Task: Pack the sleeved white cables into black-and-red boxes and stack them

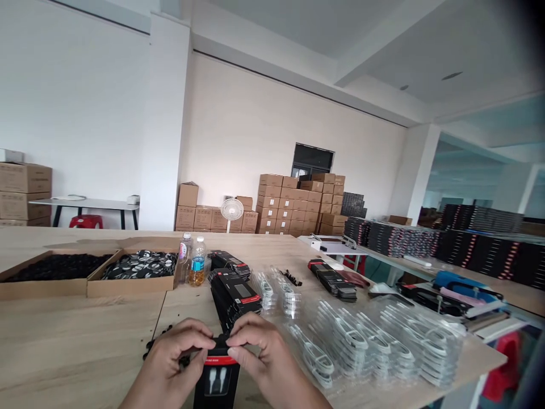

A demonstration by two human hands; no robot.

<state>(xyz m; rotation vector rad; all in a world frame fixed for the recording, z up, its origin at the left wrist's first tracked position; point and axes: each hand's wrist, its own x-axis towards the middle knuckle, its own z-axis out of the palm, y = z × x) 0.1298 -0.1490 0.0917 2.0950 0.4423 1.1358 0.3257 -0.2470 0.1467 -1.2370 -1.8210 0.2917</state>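
A black cable box [217,383] with a red band and a picture of two white connectors stands upright at the table's front. My left hand [179,355] pinches the left side of its top edge between thumb and fingers. Opposite, my right hand [258,349] grips the right side of the same top. A small black piece shows between my fingertips; its exact shape I cannot make out. Just behind lies a stack of flat black boxes [234,292]. To the right sit clear plastic trays [344,338] holding coiled white cables.
Two open cartons hold black pieces [59,267] and black-and-white pieces [140,265]. Two bottles [197,261] stand beside them. Another stack of black boxes [332,279] lies farther right. Small black bits [292,278] are scattered on the table [106,341]. Brown cartons [293,204] line the back wall.
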